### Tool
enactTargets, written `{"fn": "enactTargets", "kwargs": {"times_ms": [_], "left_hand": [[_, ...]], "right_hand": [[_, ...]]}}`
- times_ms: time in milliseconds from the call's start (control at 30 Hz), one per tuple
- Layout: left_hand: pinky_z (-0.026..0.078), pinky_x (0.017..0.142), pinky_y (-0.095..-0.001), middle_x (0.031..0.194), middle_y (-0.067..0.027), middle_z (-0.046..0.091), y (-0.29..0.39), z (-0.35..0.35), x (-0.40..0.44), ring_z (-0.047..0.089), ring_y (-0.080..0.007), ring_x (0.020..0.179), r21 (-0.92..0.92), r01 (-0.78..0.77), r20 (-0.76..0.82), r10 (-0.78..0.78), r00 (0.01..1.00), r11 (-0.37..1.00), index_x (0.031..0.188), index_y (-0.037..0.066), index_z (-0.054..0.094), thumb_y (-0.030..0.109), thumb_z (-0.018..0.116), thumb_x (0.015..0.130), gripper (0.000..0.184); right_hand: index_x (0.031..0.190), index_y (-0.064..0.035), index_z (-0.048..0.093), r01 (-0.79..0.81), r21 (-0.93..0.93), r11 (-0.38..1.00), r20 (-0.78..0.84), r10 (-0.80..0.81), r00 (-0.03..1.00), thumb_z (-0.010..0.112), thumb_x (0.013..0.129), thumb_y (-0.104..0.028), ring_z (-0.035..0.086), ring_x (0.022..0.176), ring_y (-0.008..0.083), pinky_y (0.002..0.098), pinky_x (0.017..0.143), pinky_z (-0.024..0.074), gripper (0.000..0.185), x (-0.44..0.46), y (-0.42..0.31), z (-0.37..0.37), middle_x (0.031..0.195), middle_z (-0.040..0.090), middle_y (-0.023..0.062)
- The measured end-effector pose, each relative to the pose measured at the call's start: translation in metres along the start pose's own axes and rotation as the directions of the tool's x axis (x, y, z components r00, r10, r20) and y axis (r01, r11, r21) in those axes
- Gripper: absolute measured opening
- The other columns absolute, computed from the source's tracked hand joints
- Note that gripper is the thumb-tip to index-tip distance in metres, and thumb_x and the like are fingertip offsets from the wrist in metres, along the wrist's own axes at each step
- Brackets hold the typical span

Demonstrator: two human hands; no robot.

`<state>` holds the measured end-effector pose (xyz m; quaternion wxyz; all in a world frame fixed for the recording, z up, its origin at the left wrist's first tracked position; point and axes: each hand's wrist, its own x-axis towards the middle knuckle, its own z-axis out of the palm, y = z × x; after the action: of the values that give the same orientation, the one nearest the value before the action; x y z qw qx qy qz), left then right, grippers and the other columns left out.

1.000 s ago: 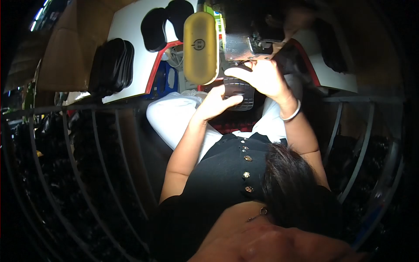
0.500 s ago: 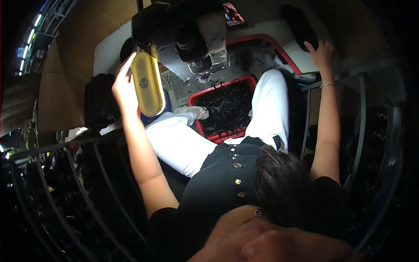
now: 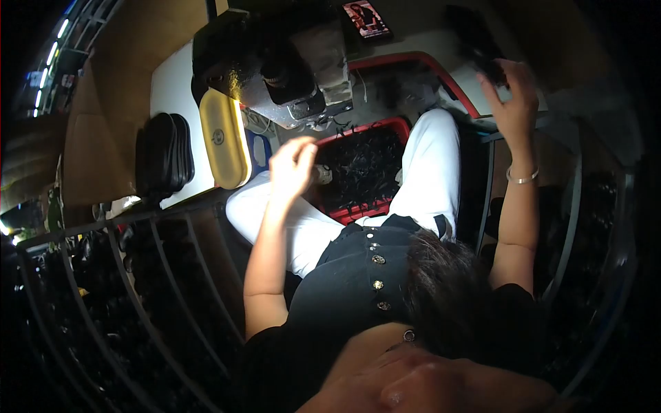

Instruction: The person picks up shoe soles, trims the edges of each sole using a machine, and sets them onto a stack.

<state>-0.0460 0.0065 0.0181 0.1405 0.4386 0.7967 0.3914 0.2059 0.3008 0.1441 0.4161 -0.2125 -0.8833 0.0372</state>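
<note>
My left hand (image 3: 292, 167) is over my left thigh, fingers loosely bent and thumb a little apart, with nothing visible in it. To its left a yellow oblong piece with a small round emblem (image 3: 225, 141) lies at the table edge, brightly lit along one side. At the right, my right hand (image 3: 513, 103) has thumb and fingers around the near end of a dark oblong piece (image 3: 475, 41), whose outline is lost in shadow. Between the hands stands a dark machine head (image 3: 275, 65), its lower end above a red-rimmed bin (image 3: 365, 206).
Black rounded pieces (image 3: 165, 155) stand stacked at the left table edge. Dark scraps fill the bin between my legs. A lit phone (image 3: 366, 19) lies at the back. A red-edged opening (image 3: 441, 76) is cut into the table, and metal rails (image 3: 489, 186) flank me.
My left hand has let go of the yellow oblong piece and moved right over my lap. My right hand has shifted slightly down and right at the dark piece.
</note>
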Motion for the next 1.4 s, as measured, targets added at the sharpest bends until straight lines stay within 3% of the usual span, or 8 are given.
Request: {"fn": "enactTargets", "kwargs": {"times_ms": [267, 300, 367, 433, 833, 1000, 1167, 1400], "left_hand": [[0.046, 0.082, -0.0293, 0.099, -0.0117, 0.063, 0.096, 0.034, -0.011, 0.06, -0.0173, 0.089, -0.59, 0.047, 0.134, 0.041, 0.99, 0.806, 0.11, -0.001, 0.056, 0.019, 0.071, 0.078, 0.041], [0.046, 0.079, -0.0282, 0.094, -0.0099, 0.064, 0.099, 0.029, -0.007, 0.06, -0.0154, 0.084, -0.594, 0.107, 0.144, -0.026, 0.989, 0.797, 0.106, -0.001, 0.058, 0.018, 0.071, 0.078, 0.036], [0.048, 0.07, -0.0263, 0.083, -0.0063, 0.066, 0.089, 0.026, 0.002, 0.06, -0.0121, 0.074, -0.574, 0.094, 0.075, -0.062, 0.995, 0.813, 0.096, 0.0, 0.063, 0.016, 0.068, 0.08, 0.024], [0.047, 0.067, -0.0253, 0.081, -0.0057, 0.066, 0.092, 0.019, 0.006, 0.059, -0.0109, 0.072, -0.716, 0.186, 0.052, -0.214, 0.975, 0.673, 0.093, -0.001, 0.064, 0.016, 0.069, 0.08, 0.021], [0.045, 0.071, -0.0218, 0.089, -0.0049, 0.064, 0.071, 0.031, -0.012, 0.058, -0.0086, 0.079, -0.861, 0.101, -0.045, -0.272, 0.961, 0.499, 0.097, -0.002, 0.06, 0.008, 0.061, 0.086, 0.015], [0.045, 0.073, -0.0214, 0.093, -0.0058, 0.064, 0.069, 0.025, -0.012, 0.058, -0.0087, 0.081, -0.76, 0.187, -0.007, -0.295, 0.955, 0.623, 0.103, -0.001, 0.056, 0.004, 0.062, 0.084, 0.021], [0.044, 0.065, -0.0191, 0.091, -0.0054, 0.063, 0.057, 0.016, -0.01, 0.055, -0.0063, 0.074, -0.644, 0.206, 0.029, -0.246, 0.969, 0.737, 0.106, -0.001, 0.055, 0.003, 0.066, 0.081, 0.027], [0.045, 0.073, -0.0224, 0.095, -0.0037, 0.061, 0.015, -0.004, -0.027, 0.055, -0.0091, 0.083, -0.787, 0.129, -0.044, -0.262, 0.964, 0.603, 0.114, -0.004, 0.053, 0.0, 0.067, 0.077, 0.04]], "right_hand": [[0.093, 0.0037, 0.058, -0.379, 0.723, 0.578, 0.47, -0.009, 0.883, 0.074, 0.076, -0.017, 0.052, 0.071, 0.0084, 0.0234, 0.064, 0.0444, 0.031, -0.051, -0.099, 0.061, 0.08, 0.061, 0.0067], [0.096, 0.0036, 0.06, -0.582, 0.787, 0.208, 0.572, 0.112, 0.813, 0.074, 0.077, -0.018, 0.053, 0.076, 0.008, 0.0237, 0.068, 0.0462, 0.032, -0.073, -0.098, 0.09, 0.084, 0.063, 0.0056], [0.1, 0.0033, 0.061, -0.696, 0.717, 0.036, 0.696, 0.015, 0.718, 0.073, 0.078, -0.018, 0.055, 0.081, 0.0083, 0.0249, 0.074, 0.0469, 0.033, -0.097, -0.105, 0.103, 0.089, 0.064, 0.0055], [0.102, 0.002, 0.061, -0.862, 0.499, 0.089, 0.866, -0.075, 0.494, 0.073, 0.077, -0.017, 0.055, 0.083, 0.0085, 0.0264, 0.077, 0.0464, 0.033, -0.124, -0.114, 0.114, 0.092, 0.064, 0.0038], [0.113, 0.0027, 0.053, -0.927, 0.363, 0.096, 0.923, 0.1, 0.372, 0.069, 0.08, -0.009, 0.056, 0.086, 0.0087, 0.0237, 0.077, 0.0475, 0.039, -0.184, -0.049, 0.1, 0.096, 0.06, 0.0028], [0.116, 0.0037, 0.048, -0.882, 0.372, 0.288, 0.854, 0.266, 0.447, 0.066, 0.081, -0.007, 0.056, 0.087, 0.0094, 0.0223, 0.078, 0.047, 0.041, -0.13, -0.019, 0.07, 0.099, 0.058, 0.0053], [0.121, 0.0066, 0.044, -0.526, 0.638, 0.562, 0.556, 0.136, 0.82, 0.066, 0.083, -0.016, 0.055, 0.092, 0.0138, 0.0254, 0.082, 0.0437, 0.049, -0.059, 0.01, 0.064, 0.104, 0.058, 0.0095], [0.104, 0.0012, 0.057, -0.39, 0.595, 0.703, 0.537, 0.014, 0.844, 0.073, 0.077, -0.025, 0.056, 0.086, 0.0159, 0.0268, 0.078, 0.0444, 0.041, -0.004, -0.027, 0.076, 0.096, 0.06, 0.0086]]}}
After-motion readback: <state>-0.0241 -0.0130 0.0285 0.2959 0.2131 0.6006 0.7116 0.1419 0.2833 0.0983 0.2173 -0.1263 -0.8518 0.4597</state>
